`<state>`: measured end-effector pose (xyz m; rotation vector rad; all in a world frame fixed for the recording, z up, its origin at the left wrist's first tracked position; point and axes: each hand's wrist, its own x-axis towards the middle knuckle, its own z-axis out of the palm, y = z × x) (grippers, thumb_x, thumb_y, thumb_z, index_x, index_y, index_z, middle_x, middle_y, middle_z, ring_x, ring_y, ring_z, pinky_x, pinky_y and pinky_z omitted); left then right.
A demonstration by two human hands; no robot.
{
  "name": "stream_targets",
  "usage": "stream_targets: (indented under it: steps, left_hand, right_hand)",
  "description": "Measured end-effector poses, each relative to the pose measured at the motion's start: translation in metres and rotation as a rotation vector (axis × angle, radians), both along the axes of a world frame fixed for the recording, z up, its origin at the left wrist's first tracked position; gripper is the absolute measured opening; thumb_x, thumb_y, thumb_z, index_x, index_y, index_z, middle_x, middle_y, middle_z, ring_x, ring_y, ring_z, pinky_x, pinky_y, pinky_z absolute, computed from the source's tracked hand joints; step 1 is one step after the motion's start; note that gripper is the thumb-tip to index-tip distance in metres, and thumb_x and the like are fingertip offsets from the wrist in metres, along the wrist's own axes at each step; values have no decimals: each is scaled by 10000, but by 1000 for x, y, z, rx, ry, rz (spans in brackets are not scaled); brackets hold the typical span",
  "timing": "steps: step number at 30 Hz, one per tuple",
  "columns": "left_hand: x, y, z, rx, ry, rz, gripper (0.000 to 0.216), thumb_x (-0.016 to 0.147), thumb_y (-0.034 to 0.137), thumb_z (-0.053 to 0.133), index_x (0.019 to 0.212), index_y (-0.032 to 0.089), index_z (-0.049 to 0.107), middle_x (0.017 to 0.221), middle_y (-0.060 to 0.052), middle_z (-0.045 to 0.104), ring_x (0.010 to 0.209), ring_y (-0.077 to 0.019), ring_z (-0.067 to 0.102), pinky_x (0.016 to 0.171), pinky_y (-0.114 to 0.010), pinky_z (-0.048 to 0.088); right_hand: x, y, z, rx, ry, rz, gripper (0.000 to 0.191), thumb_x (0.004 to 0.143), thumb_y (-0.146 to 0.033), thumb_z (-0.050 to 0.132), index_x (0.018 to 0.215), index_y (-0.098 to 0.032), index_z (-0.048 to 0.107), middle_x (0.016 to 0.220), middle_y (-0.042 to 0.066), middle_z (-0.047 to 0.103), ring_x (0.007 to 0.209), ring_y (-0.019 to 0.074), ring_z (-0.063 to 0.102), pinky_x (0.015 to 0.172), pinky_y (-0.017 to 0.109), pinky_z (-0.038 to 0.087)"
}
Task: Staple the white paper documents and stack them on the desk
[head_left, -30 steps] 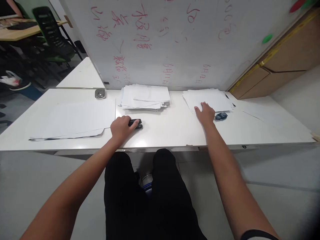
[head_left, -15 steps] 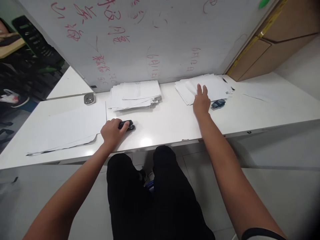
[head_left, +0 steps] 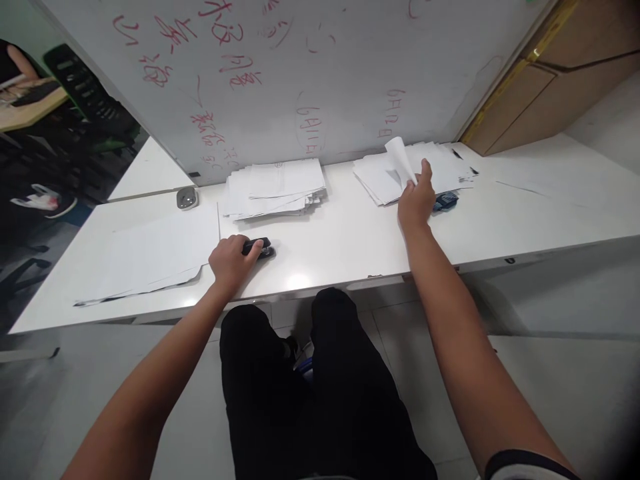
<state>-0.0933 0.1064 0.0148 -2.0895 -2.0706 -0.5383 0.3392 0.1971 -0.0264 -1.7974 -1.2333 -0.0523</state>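
Note:
My left hand (head_left: pixel 231 260) is wrapped round a black stapler (head_left: pixel 261 248) that rests on the white table. At the right stack of papers (head_left: pixel 447 170), my right hand (head_left: pixel 417 200) pinches a sheet of paper (head_left: pixel 399 160) whose left edge curls up off the pile. Beside that hand, partly hidden by it, lies a small dark blue packet (head_left: pixel 447 201). Between my hands and farther back sits another stack of papers (head_left: pixel 285 183) with uneven edges.
Large white sheets (head_left: pixel 155 250) lie on the left of the table (head_left: pixel 340 233). A small grey-topped object (head_left: pixel 187 197) stands behind them. A whiteboard (head_left: pixel 350 80) with red writing rises along the back. Cardboard boxes (head_left: pixel 565 80) stand at the right. Another person (head_left: pixel 20 67) is at far left.
My right hand has closed on a sheet on the right stack, and the sheet's edge has curled upward. My left hand stays on the stapler. The view has shifted slightly.

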Motion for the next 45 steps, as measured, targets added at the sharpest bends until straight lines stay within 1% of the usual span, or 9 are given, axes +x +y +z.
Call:
stream_targets:
  steps: [10, 15, 20, 24, 28, 33, 37, 41, 45]
  left_hand:
    - [-3, 2, -3, 18, -46, -39, 387, 889, 553, 475, 767, 213, 613, 796, -74, 661, 801, -241, 565, 588, -330, 243]
    - [-4, 3, -10, 88, -44, -61, 396, 886, 560, 492, 753, 207, 612, 766, -82, 647, 772, -242, 560, 592, -331, 253]
    - [-8, 5, -18, 160, -58, -135, 430, 869, 605, 516, 750, 200, 601, 724, -83, 620, 742, -233, 546, 605, -328, 285]
    - [-11, 7, -23, 185, -124, -158, 432, 863, 615, 521, 835, 194, 615, 784, -99, 621, 811, -253, 547, 678, -352, 353]
    - [-10, 10, -26, 157, -170, -108, 434, 867, 611, 519, 886, 189, 619, 859, -124, 629, 912, -297, 555, 795, -417, 385]
    - [-12, 13, -18, 269, -181, -175, 365, 914, 529, 479, 1034, 210, 612, 1149, -153, 633, 1140, -331, 525, 989, -506, 337]
    - [4, -33, -15, 388, -294, -376, 413, 892, 497, 532, 1218, 242, 520, 1354, -147, 534, 1293, -311, 456, 1084, -515, 306]
    - [47, -133, -34, 440, -764, -229, 537, 879, 519, 548, 1329, 260, 407, 1380, -150, 473, 1301, -282, 459, 1078, -491, 374]
    - [82, -189, -51, -204, -1454, 55, 576, 909, 653, 418, 1286, 228, 510, 1293, -156, 588, 1172, -269, 592, 981, -450, 484]
  right_hand:
    - [13, -2, -6, 214, -26, -69, 461, 998, -333, 302, 1415, -172, 413, 1233, 177, 594, 1183, 294, 589, 1031, 546, 412]
    - [10, -4, 4, 313, -97, -53, 460, 998, -420, 316, 1323, -162, 514, 1247, 172, 600, 1153, 293, 606, 1037, 568, 416]
    - [-43, -61, 33, 460, -37, 41, 433, 933, -509, 454, 1221, -216, 590, 1186, 122, 645, 1142, 266, 622, 1046, 530, 454]
    - [-100, -144, 48, 644, 526, 268, 434, 848, -341, 656, 1260, -244, 556, 1319, 74, 599, 1264, 193, 556, 1130, 445, 399]
    - [-129, -197, 39, 409, 1046, 381, 557, 741, -313, 750, 1261, -257, 558, 1300, 59, 620, 1199, 193, 597, 1065, 422, 462]
    - [-140, -218, 7, 161, 1259, 350, 553, 709, -335, 795, 1215, -235, 594, 1240, 56, 657, 1121, 163, 621, 1030, 360, 484]
    - [-145, -230, -7, 32, 1391, 323, 565, 694, -333, 810, 1205, -233, 591, 1183, 35, 685, 1047, 149, 648, 941, 316, 532]
    - [-142, -240, -8, -109, 1421, 341, 635, 694, -382, 805, 1263, -252, 555, 1163, 38, 695, 1000, 168, 668, 786, 289, 574]
    - [-137, -247, -7, -160, 1320, 336, 629, 726, -446, 774, 1275, -232, 552, 1198, 59, 685, 978, 181, 675, 701, 272, 571]
